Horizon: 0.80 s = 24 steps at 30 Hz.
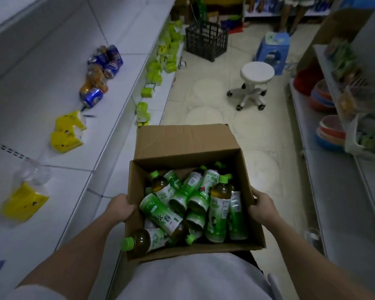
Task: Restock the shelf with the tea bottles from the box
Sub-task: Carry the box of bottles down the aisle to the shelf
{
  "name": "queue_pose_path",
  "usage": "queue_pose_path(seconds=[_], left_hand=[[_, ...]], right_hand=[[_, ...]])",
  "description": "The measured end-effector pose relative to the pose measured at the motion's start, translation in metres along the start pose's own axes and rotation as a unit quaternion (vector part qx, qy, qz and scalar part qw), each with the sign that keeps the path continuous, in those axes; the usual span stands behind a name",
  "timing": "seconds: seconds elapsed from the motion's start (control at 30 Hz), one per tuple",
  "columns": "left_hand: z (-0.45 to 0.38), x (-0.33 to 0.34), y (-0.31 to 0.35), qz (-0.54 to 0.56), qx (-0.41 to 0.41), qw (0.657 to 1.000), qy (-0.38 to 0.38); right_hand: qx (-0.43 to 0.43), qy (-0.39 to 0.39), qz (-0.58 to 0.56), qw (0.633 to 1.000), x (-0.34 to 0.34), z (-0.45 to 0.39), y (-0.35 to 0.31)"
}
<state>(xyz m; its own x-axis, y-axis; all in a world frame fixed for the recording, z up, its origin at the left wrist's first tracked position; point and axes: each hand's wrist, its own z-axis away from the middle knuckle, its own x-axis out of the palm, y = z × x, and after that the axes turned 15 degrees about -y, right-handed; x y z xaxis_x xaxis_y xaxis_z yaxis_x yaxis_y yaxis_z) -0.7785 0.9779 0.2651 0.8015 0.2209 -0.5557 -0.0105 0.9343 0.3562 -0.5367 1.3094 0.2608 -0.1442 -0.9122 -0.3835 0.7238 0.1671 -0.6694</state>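
Observation:
An open cardboard box (182, 144) is held in front of my body, its far flap standing up. Inside lie several tea bottles (182, 200) with green caps and green labels, heaped at all angles; one stands nearly upright at the right. My left hand (119, 207) grips the box's left wall and my right hand (262, 207) grips its right wall. The white shelf (59, 100) runs along my left, at about box height.
On the left shelf lie yellow packets (66, 132), blue and orange cans (97, 76) and a yellow bag (23, 201). Green packs (154, 72) line a lower shelf. A white wheeled stool (254, 83), blue stool (273, 49) and black crate (206, 40) stand in the aisle. A person stands far ahead.

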Motion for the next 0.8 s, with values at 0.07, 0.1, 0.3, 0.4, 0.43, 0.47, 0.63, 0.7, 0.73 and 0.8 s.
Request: queue_pose_path(seconds=[0.07,0.1,0.3,0.4,0.43,0.47,0.63,0.7,0.73,0.8], left_hand=[[-0.02,-0.023,0.039,-0.003,0.008,1.0,0.015],[-0.03,-0.033,0.056,0.0,0.012,1.0,0.02],[-0.109,-0.078,0.13,0.043,0.013,0.999,0.025],[-0.162,-0.103,0.16,0.048,0.008,0.999,0.014],[-0.182,-0.117,0.173,0.044,0.012,0.999,0.009],[-0.206,-0.134,0.187,0.039,0.02,0.999,0.005],[-0.305,-0.232,0.269,0.024,0.041,0.999,-0.005],[-0.335,-0.26,0.294,0.026,0.04,0.999,-0.02],[-0.348,-0.271,0.304,0.029,0.037,0.999,-0.026],[-0.371,-0.289,0.327,0.022,0.037,0.998,-0.036]], right_hand=[[-0.004,-0.005,0.012,1.0,-0.036,-0.035,-0.021],[-0.007,-0.004,0.019,1.0,-0.053,-0.053,-0.033],[-0.021,-0.013,0.061,0.998,-0.133,-0.16,-0.106],[-0.006,-0.021,0.068,0.997,-0.157,-0.218,-0.135],[0.0,-0.017,0.065,0.998,-0.162,-0.238,-0.144],[0.005,-0.015,0.058,0.998,-0.167,-0.259,-0.154],[0.023,0.01,0.035,0.999,-0.207,-0.352,-0.218],[0.028,0.016,0.033,0.999,-0.225,-0.383,-0.246],[0.031,0.022,0.041,0.998,-0.233,-0.397,-0.259],[0.035,0.021,0.051,0.998,-0.249,-0.428,-0.282]])
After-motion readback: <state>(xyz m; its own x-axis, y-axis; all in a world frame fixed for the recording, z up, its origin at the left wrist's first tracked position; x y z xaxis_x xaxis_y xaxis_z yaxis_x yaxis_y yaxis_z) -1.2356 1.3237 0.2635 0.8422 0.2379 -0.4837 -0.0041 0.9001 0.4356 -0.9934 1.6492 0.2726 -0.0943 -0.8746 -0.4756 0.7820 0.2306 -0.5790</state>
